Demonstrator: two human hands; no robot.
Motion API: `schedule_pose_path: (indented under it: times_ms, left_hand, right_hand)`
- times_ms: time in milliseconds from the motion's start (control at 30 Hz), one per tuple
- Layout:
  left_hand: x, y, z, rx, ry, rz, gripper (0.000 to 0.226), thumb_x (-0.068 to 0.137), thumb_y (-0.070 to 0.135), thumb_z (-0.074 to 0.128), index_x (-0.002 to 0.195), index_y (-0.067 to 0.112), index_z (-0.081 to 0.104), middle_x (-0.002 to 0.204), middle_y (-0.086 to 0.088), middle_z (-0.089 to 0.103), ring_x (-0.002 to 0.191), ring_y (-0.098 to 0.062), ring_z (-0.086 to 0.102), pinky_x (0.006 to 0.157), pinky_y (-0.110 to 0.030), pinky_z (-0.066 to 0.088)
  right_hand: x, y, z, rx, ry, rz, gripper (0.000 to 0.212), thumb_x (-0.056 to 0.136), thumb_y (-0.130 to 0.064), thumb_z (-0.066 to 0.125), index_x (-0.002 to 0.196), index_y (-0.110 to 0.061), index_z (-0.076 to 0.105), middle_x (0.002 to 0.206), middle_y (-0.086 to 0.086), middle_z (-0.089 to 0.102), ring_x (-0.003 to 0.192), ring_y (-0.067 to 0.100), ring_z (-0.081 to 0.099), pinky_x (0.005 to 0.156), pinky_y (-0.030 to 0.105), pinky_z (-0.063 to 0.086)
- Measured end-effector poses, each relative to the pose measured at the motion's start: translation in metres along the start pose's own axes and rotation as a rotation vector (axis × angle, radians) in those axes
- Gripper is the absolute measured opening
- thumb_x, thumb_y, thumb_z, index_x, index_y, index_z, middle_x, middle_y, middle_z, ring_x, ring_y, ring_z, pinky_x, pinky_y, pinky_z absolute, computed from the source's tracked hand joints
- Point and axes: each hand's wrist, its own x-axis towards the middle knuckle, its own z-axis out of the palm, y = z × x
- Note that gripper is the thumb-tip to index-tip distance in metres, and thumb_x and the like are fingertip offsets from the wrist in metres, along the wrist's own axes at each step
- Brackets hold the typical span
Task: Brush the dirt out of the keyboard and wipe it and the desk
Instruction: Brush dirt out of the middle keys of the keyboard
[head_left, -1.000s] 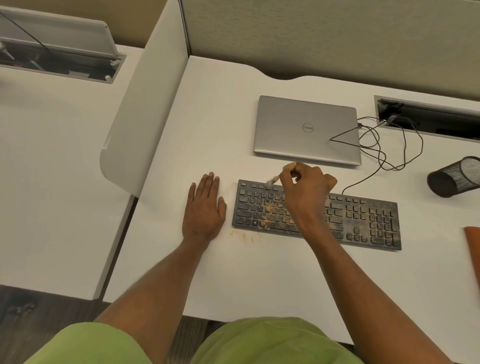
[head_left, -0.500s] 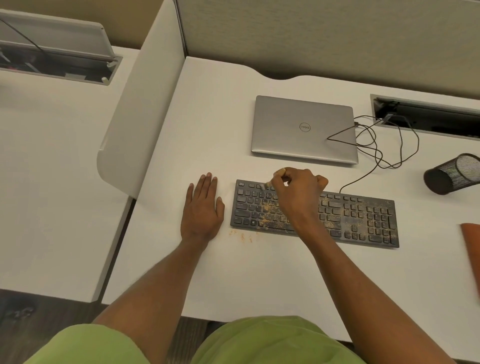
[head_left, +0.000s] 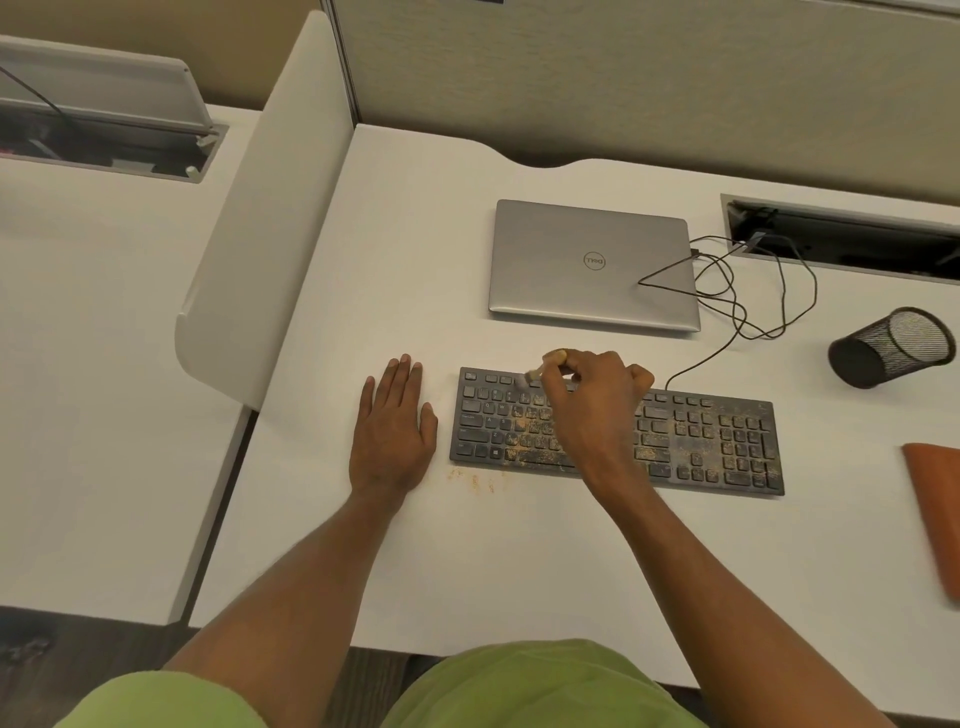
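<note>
Right hand (head_left: 597, 410) pinches small tan brush (head_left: 537, 370) on dirty black keyboard (head_left: 727, 436), left hand (head_left: 395, 431) flat on white table (head_left: 415, 234); unbraced keyboard could slide.

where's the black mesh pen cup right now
In the head view the black mesh pen cup lies tipped on its side at the right of the desk, right of the laptop and beyond the right end of the keyboard.

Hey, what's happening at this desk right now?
A person is brushing a dirty black keyboard. The right hand grips a small brush at its upper-left keys, while the left hand rests flat on the white desk beside it. Orange-brown dirt covers many keys, and a few crumbs lie on the desk in front.
</note>
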Motion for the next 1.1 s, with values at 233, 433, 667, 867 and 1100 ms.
schedule_pose_path:
  times_ms: [233, 433, 667, 867, 1100]
  left_hand:
    - [0.0, 0.001, -0.001, -0.003, 0.003, 0.003, 0.063, 0.106, 0.035, 0.03, 0.165, 0.013, 0.028, 0.173, -0.003, 0.024, 0.161, -0.014, 0.012, 0.133, -0.042, 0.009]
    - [0.0, 0.0, -0.001, -0.004, 0.006, 0.004, 0.063, 0.106, 0.034, 0.031, 0.165, 0.014, 0.028, 0.173, -0.003, 0.023, 0.161, -0.013, 0.012, 0.133, -0.042, 0.008]
    - [0.001, -0.001, 0.0, -0.002, 0.004, 0.005, 0.063, 0.106, 0.033, 0.032, 0.165, 0.013, 0.028, 0.173, -0.003, 0.023, 0.162, -0.013, 0.012, 0.132, -0.042, 0.009]
    - [0.0, 0.0, 0.0, 0.0, 0.003, 0.003, 0.063, 0.106, 0.034, 0.032, 0.165, 0.014, 0.028, 0.173, -0.002, 0.023, 0.161, -0.013, 0.012, 0.132, -0.043, 0.009]
    - [0.0, -0.001, 0.001, -0.008, 0.005, 0.003, 0.062, 0.107, 0.034, 0.033, 0.165, 0.014, 0.028, 0.173, -0.002, 0.023, 0.161, -0.013, 0.012, 0.132, -0.043, 0.01]
  right_hand:
    - [-0.003, 0.007, 0.002, -0.003, -0.033, 0.027, 0.033, 0.097, -0.035, 0.053, 0.07, -0.028, 0.069, 0.061, -0.015, 0.062, 0.075, 0.012, 0.06, 0.087, 0.035, 0.021]
    - [-0.004, 0.006, 0.01, -0.001, -0.045, -0.019, 0.031, 0.102, -0.041, 0.05, 0.092, -0.032, 0.078, 0.088, -0.015, 0.073, 0.094, 0.011, 0.059, 0.091, 0.036, 0.02]
    - [-0.009, 0.006, 0.008, -0.009, -0.063, 0.013, 0.035, 0.1, -0.037, 0.05, 0.074, -0.028, 0.072, 0.068, -0.013, 0.065, 0.081, 0.011, 0.059, 0.096, 0.042, 0.026]
    - [-0.016, 0.007, 0.009, -0.024, -0.058, -0.005, 0.037, 0.099, -0.042, 0.047, 0.079, -0.029, 0.075, 0.074, -0.015, 0.068, 0.085, 0.01, 0.057, 0.095, 0.042, 0.026]
    - [-0.019, 0.004, 0.006, 0.032, -0.029, -0.022, 0.027, 0.102, -0.037, 0.054, 0.086, -0.03, 0.075, 0.079, -0.018, 0.067, 0.091, 0.008, 0.055, 0.095, 0.037, 0.022]
